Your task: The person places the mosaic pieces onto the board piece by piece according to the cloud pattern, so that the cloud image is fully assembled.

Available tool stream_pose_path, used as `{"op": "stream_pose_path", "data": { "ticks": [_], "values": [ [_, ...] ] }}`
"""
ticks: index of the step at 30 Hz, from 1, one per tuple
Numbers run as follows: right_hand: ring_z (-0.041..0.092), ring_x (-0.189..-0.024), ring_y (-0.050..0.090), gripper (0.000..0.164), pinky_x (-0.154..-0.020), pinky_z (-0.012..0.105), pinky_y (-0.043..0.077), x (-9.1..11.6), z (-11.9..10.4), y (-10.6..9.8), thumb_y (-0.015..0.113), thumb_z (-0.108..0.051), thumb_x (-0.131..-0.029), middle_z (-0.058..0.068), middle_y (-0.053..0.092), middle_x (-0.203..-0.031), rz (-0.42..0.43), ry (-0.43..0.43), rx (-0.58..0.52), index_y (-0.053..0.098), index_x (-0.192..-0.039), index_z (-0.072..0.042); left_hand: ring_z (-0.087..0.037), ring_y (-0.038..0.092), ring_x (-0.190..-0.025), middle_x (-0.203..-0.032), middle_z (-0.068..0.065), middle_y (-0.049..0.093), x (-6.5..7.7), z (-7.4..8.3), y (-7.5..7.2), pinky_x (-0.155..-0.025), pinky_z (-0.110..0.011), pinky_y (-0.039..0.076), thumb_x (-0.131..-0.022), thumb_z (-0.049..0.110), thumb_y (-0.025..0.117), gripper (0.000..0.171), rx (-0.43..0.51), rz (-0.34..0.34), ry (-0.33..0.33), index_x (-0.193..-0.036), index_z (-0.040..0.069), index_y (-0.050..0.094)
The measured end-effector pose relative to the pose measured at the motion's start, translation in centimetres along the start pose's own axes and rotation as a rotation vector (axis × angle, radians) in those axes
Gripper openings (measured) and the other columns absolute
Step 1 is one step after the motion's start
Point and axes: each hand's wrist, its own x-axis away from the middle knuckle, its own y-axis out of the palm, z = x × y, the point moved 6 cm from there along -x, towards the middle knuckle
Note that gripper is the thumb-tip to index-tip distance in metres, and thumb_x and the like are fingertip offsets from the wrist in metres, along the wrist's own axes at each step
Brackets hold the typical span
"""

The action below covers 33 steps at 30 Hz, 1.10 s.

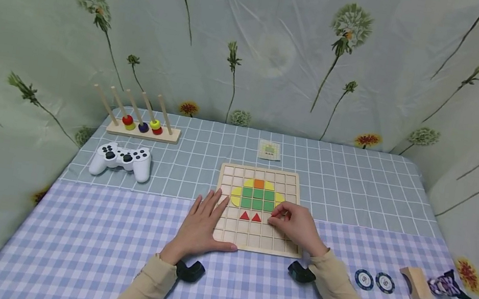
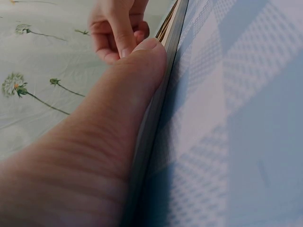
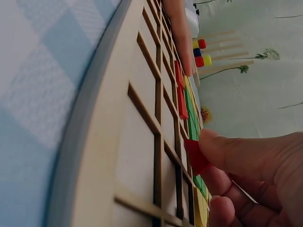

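Observation:
A square wooden grid board lies on the cloth. On it are several green squares, an orange square above them, and yellow rounded pieces around the outside. Two red triangles sit in the row below the green. My left hand rests with spread, straight fingers over the board's left side, its thumb along the front edge. Between thumb and forefinger, my right hand pinches a red triangle tile at the board, right of the two placed triangles.
A small pattern card lies behind the board. Back left are a peg stand with colored beads and a white game controller. To the right lie two poker chips, a wooden arch block and a dark patterned pouch-like item.

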Motion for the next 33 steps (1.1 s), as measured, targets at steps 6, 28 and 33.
{"op": "stream_pose_path", "data": {
  "ticks": [6,28,33],
  "values": [
    [0.013,-0.056,0.044,0.011,-0.051,0.026,0.035,-0.55,-0.26,0.70,0.079,-0.015,-0.078,-0.007,0.059,-0.067,-0.032,0.030,-0.005,0.068,-0.078,-0.013,-0.025,0.002,-0.143,-0.158,-0.009,0.008,-0.04,0.04,-0.12,-0.113,-0.043,-0.003,-0.066,0.085,0.052,0.118,-0.004,-0.002,-0.005,-0.153,0.013,0.017],
    [0.012,-0.065,0.047,0.007,-0.060,0.028,0.039,-0.57,-0.28,0.81,0.077,-0.012,-0.080,-0.006,0.053,-0.069,-0.032,-0.005,0.080,0.072,-0.075,-0.013,-0.024,0.000,-0.143,-0.158,-0.009,0.007,-0.01,0.03,0.06,-0.113,-0.041,-0.004,-0.066,0.085,0.052,0.118,-0.004,-0.010,-0.006,-0.153,0.014,0.016],
    [0.013,-0.064,0.047,0.008,-0.059,0.029,0.040,-0.23,-0.15,0.27,0.077,-0.014,-0.080,-0.006,0.053,-0.069,-0.019,-0.013,0.059,0.070,-0.077,-0.013,-0.024,0.001,-0.143,-0.158,-0.009,0.008,-0.05,0.15,0.09,-0.113,-0.041,-0.004,-0.066,0.083,0.054,0.118,0.002,-0.016,-0.012,-0.153,0.014,0.017]
  ]
}}
